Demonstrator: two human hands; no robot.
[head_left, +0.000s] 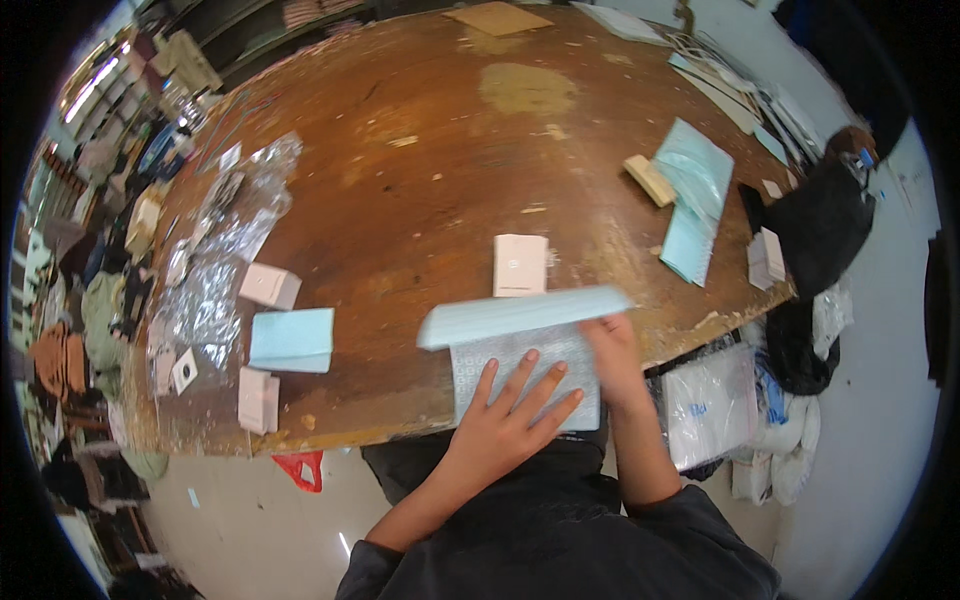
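Observation:
A light blue sheet with a silvery bubble-wrap face (472, 375) lies at the table's near edge. Its far part (520, 316) is raised and folded up as a pale blue strip, smeared by motion. My left hand (500, 425) rests on the bubble face, palm down, fingers spread. At the strip's right end, my right hand (612, 355) has its fingers closed on the blue edge; the fingertips are partly hidden behind it. Just beyond the strip sits a small pale pink box (521, 264), its near end close to the blue edge.
Two pale pink boxes (270, 286) (258, 400) flank a folded light blue piece (291, 340) at left, near crumpled clear plastic (215, 290). At right are more light blue sheets (695, 190), a wooden block (650, 181) and another box (766, 259). Plastic-wrapped packs (710, 405) lie below the table.

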